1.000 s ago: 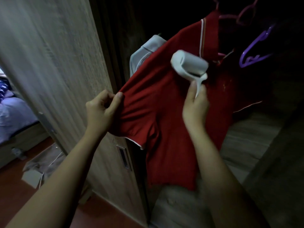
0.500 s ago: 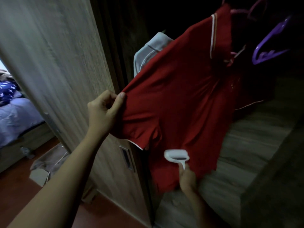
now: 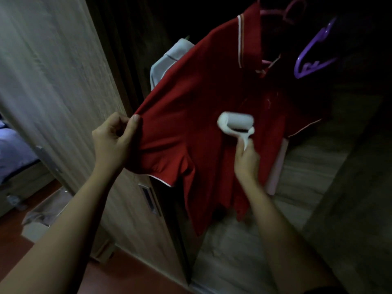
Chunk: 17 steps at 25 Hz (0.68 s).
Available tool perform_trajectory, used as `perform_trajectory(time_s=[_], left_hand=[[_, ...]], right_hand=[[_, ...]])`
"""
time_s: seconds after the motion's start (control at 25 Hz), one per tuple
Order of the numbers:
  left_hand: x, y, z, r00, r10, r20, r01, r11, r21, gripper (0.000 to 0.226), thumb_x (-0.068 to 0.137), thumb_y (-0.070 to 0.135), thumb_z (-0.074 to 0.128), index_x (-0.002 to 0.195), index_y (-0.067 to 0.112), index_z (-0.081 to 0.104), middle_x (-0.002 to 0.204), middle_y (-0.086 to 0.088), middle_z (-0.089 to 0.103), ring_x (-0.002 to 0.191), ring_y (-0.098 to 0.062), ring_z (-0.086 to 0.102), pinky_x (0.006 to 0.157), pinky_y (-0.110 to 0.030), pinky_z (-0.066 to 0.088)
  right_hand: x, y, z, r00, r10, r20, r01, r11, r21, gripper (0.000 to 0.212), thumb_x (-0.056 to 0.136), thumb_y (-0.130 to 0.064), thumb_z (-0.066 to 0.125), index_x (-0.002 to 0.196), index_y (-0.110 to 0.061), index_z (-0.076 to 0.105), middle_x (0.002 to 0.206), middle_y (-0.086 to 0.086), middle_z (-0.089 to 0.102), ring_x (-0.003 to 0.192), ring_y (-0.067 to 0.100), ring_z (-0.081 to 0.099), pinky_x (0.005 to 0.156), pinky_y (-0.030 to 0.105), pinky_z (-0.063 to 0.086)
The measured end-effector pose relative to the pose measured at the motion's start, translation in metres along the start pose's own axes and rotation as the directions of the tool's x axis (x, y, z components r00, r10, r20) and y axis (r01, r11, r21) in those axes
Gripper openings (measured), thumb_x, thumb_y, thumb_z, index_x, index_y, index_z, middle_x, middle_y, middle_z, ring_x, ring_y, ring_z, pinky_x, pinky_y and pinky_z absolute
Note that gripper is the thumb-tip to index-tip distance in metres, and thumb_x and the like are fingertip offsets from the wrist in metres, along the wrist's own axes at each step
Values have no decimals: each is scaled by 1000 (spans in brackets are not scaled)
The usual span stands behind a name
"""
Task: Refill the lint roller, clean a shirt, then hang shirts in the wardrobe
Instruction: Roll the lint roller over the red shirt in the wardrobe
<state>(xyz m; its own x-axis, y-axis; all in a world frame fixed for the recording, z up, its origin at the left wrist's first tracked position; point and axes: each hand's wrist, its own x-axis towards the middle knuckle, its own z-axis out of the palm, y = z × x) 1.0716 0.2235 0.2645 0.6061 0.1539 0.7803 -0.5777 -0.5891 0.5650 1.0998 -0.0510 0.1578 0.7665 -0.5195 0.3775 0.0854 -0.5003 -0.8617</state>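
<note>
While my left hand [image 3: 115, 143] pinches the sleeve end of the red shirt [image 3: 191, 98] between thumb and curled fingers, drawing the cloth taut toward the wardrobe door [image 3: 63, 81], my right hand [image 3: 247, 160] is wrapped round the handle of the lint roller [image 3: 235, 124]. The roller head lies against the shirt front at mid-chest, below the collar.

Change noted: a second ago the roller was up beside the collar, and half a second ago it was down by the hem. It is now back at mid-chest. The left hand's pinch is the same in all three views.

Reading: one full down-stroke is done and a return pass is in progress, so the cleaning step is under way, not finished. The roller sheet looks white, so the refill is presumably complete. I cannot confirm lint pick-up because the view is dim and blurred.

The shirt hangs from a pink hanger [image 3: 293, 9] inside the wardrobe; the rail is not seen. A grey shirt [image 3: 169, 58] sits just behind it on the door side, and an empty purple hanger [image 3: 314, 60] is further in.

Risk: pulling harder on the sleeve may drag the shirt off its hanger.
</note>
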Motion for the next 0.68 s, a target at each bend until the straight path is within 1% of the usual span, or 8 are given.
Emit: perform_trajectory(time_s=[0.12,0.2,0.28,0.4,0.48,0.56,0.64,0.68], left_hand=[[-11,4,5,999,-48,-14,48,998,49,27,89,31,60,65,21,53,61,27,57,52,8,47,51,-8,33],[-27,5,11,997,-79,-15,80,995,53,24,90,30,60,70,15,57,62,28,58,52,9,48,51,-9,33],[-48,10,20,995,-103,4,103,994,28,22,90,31,59,72,17,57,63,26,59,53,9,50,52,-10,34],[-86,23,40,989,-126,71,128,991,-23,25,88,34,56,76,13,60,57,10,57,56,1,51,54,-10,34],[-110,33,55,985,-116,125,124,991,-57,30,87,37,55,79,9,62,60,1,57,60,-6,51,55,-13,36],[-127,47,64,976,-99,195,119,988,-94,30,88,37,56,80,9,61,61,-4,58,61,-8,50,55,-17,36],[-137,62,70,963,-44,264,76,990,-116,21,90,27,57,86,7,62,68,-8,63,64,-5,52,58,-10,36],[-143,72,71,955,-6,298,52,988,-144,19,91,21,57,96,4,63,80,-10,67,69,-2,54,64,-3,37]], right_hand=[[-70,44,34,962,83,259,-54,991,-121,34,98,-30,40,108,-2,55,92,29,68,86,43,66,66,38,46],[-99,61,35,932,135,336,-89,985,-151,35,98,-33,40,106,-3,56,90,27,69,86,41,66,69,39,48],[-100,64,21,947,156,280,-118,982,-148,35,97,-31,41,104,0,56,90,29,68,85,43,65,70,40,48],[-74,60,-22,983,147,108,-131,981,-146,33,97,-30,42,102,0,56,87,31,67,82,46,64,69,44,47],[-63,50,-60,989,139,46,-133,985,-108,33,98,-35,38,100,-5,54,80,23,67,76,41,63,67,43,48],[-67,41,-97,993,119,-19,-120,988,-102,33,98,-36,35,100,-8,53,71,14,62,67,33,60,61,37,46],[-83,31,-126,991,107,-75,-116,985,-126,30,99,-34,35,96,-10,52,63,4,56,56,23,54,51,31,37],[-98,25,-141,989,107,-105,-122,981,-150,28,99,-34,35,94,-11,51,60,2,53,53,18,51,47,30,34]])
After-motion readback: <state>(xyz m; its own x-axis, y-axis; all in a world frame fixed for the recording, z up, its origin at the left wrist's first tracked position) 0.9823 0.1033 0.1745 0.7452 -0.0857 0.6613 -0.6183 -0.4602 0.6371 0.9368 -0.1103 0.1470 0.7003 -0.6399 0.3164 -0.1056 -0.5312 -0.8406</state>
